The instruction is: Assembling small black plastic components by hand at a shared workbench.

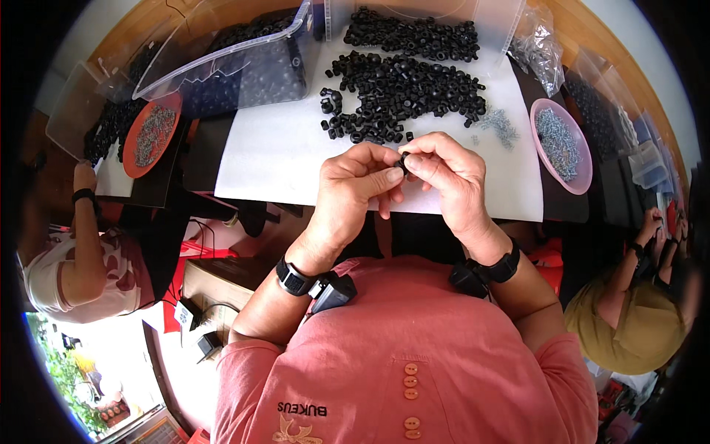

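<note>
Both my hands meet over the near part of a white sheet [259, 159] on the table. Between their fingertips is a small black plastic part [402, 161], mostly hidden by the fingers. My left hand [353, 181] pinches it from the left with thumb and forefinger. From the right, thumb and fingers of my right hand [452, 172] close on the same part. Just beyond the hands spreads a pile of small black plastic parts [414, 85]. Small silvery screws [500, 127] lie loose at the pile's right side.
A clear tub of black parts [244, 81] stands far left. An orange bowl [127, 152] and a pink bowl [538, 122] hold small metal pieces. A clear plastic bag [538, 44] lies far right. Co-workers sit at left [89, 277] and right [636, 325].
</note>
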The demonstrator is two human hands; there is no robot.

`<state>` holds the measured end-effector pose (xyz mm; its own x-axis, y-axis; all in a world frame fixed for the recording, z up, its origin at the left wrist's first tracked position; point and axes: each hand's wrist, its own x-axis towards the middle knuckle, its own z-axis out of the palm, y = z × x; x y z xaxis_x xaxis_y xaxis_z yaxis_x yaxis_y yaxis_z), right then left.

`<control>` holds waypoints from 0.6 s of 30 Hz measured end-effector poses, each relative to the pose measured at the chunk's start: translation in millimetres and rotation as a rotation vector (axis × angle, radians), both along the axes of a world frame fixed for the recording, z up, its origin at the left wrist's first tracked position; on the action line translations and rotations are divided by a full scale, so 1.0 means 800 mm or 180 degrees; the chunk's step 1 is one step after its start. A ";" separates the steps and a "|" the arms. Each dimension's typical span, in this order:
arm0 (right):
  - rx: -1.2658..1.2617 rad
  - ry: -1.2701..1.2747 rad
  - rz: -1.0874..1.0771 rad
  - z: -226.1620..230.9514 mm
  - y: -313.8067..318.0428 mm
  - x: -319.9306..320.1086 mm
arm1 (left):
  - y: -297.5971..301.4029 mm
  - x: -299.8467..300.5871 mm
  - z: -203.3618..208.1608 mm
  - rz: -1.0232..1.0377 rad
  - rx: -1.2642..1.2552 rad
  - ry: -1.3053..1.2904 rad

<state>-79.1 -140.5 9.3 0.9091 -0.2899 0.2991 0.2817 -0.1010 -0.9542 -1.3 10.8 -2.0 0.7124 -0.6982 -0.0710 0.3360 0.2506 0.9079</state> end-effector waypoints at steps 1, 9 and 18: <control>0.0000 0.0002 0.0005 -0.001 0.001 0.001 | 0.000 0.000 -0.001 -0.0013 -0.0016 -0.0017; -0.0212 0.0068 0.0031 0.001 -0.001 0.002 | 0.002 -0.002 -0.003 0.0022 -0.0076 -0.0041; -0.0256 0.0305 0.0055 0.010 -0.004 0.006 | 0.002 -0.003 -0.005 0.0076 -0.0155 -0.0059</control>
